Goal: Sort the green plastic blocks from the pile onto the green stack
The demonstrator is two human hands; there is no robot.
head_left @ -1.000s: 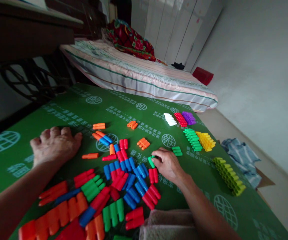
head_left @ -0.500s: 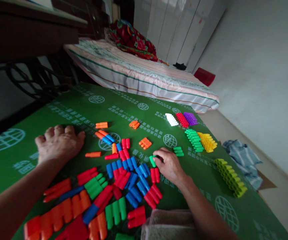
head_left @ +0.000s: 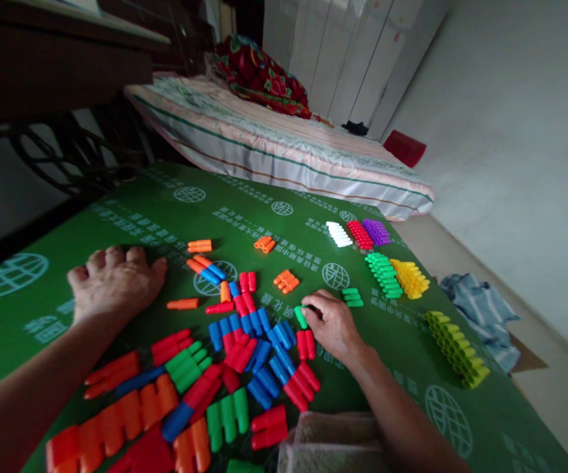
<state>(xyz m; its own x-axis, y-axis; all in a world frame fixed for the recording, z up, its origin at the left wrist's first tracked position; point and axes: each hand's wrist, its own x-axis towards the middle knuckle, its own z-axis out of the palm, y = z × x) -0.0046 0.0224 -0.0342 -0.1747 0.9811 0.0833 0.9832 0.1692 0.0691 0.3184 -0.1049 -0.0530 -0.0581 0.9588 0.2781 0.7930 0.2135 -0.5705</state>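
My right hand [head_left: 329,322] has its thumb and fingers closed on a green bullet-shaped plastic block [head_left: 301,317], just above a red pair [head_left: 306,344]. A joined green block [head_left: 352,297] lies just beyond that hand. Palm down at the left, my left hand [head_left: 119,282] rests on the green tabletop [head_left: 131,210] with nothing in it. Between my hands and nearer me spreads a heap of red, blue, orange and green blocks [head_left: 259,387], some joined in rows. Orange pieces [head_left: 286,281] lie apart beyond the heap.
At the right stand joined blocks in white [head_left: 338,234], red [head_left: 359,234], purple [head_left: 375,232], green [head_left: 383,275], yellow [head_left: 409,278] and yellow-green [head_left: 455,348]. A bed [head_left: 274,154] borders the table's far side. Grey cloth [head_left: 333,443] lies at the near edge.
Hardly anything differs. My right hand stays in the same spot with the green block, and my left hand still lies flat.
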